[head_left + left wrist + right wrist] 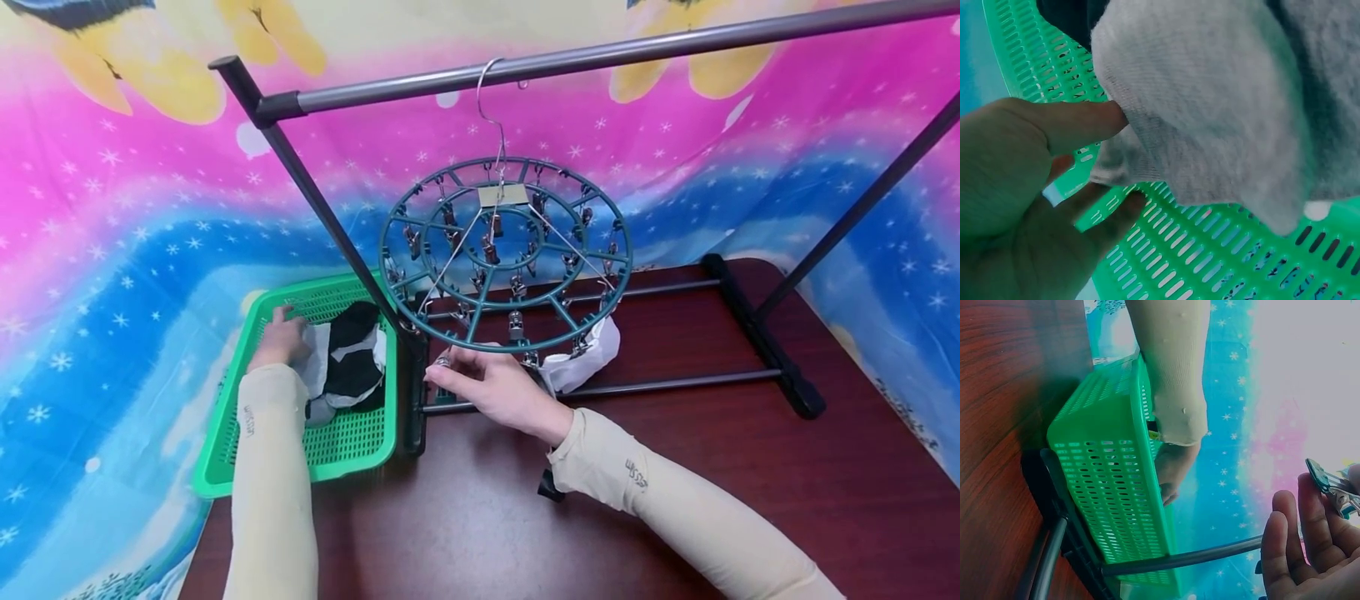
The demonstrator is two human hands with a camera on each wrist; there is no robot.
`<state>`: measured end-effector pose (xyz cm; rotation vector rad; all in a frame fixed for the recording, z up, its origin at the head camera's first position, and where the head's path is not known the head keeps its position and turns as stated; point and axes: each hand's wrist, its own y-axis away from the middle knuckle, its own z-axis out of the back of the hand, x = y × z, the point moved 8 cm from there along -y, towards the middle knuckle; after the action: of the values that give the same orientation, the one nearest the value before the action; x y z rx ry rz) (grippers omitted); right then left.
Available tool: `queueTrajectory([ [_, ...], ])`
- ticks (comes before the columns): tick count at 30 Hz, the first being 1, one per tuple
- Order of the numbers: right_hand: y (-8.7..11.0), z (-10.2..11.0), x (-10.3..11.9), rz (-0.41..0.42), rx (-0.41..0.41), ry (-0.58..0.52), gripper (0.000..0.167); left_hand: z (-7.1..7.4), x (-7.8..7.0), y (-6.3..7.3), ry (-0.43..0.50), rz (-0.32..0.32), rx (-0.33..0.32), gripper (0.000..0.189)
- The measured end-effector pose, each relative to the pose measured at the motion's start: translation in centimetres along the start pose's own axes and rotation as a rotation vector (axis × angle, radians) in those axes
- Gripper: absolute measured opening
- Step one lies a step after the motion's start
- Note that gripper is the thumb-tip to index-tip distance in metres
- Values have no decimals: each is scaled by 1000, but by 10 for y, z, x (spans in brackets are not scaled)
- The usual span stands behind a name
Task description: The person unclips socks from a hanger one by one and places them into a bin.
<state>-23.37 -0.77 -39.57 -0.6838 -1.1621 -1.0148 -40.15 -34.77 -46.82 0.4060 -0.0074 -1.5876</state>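
Observation:
My left hand [279, 340] reaches into the green basket [352, 450]. In the left wrist view, its thumb and fingers pinch the edge of a grey knitted sock [1197, 100]. Black-and-white socks [352, 371] lie beside it in the basket. My right hand [498, 387] is under the near-left rim of a round green clip hanger [517, 343]. It holds a metal clip [1338, 490] between thumb and fingers, the thumb mostly cut off in the right wrist view. A white sock [588, 358] hangs from clips on the hanger's near-right side.
The hanger's hook [483, 100] hangs on the rack's top bar [600, 62]. One rack post [318, 196] stands between basket and hanger. The rack's lower bars [675, 382] lie over the dark red table [675, 500]. A small black object [550, 485] shows beneath my right wrist.

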Motion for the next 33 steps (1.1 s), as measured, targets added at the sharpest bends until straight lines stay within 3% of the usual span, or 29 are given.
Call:
queueTrajectory([
  [3, 1, 0, 0, 0, 5, -5, 27, 0, 0, 2, -28, 20, -13, 51],
  [10, 0, -2, -1, -15, 13, -2, 28, -17, 7, 9, 53, 111, 216, 56],
  [15, 0, -1, 1, -4, 4, 11, 28, -11, -3, 9, 2, 53, 218, 56],
  [21, 0, 1, 1, -7, -8, 18, 28, 12, -37, 14, -83, -74, 175, 56],
  [25, -2, 2, 1, -4, -12, 28, 28, 37, -69, 37, -135, -167, 110, 57],
  [28, -3, 2, 2, 3, -8, 25, 27, 50, -91, 67, -175, -235, 50, 58],
  [30, -3, 1, 2, 10, -4, 22, 27, 50, -101, 91, -194, -287, -4, 57],
  [33, -2, -1, 3, 14, 2, 24, 26, 39, -110, 128, -192, -369, -120, 50],
])
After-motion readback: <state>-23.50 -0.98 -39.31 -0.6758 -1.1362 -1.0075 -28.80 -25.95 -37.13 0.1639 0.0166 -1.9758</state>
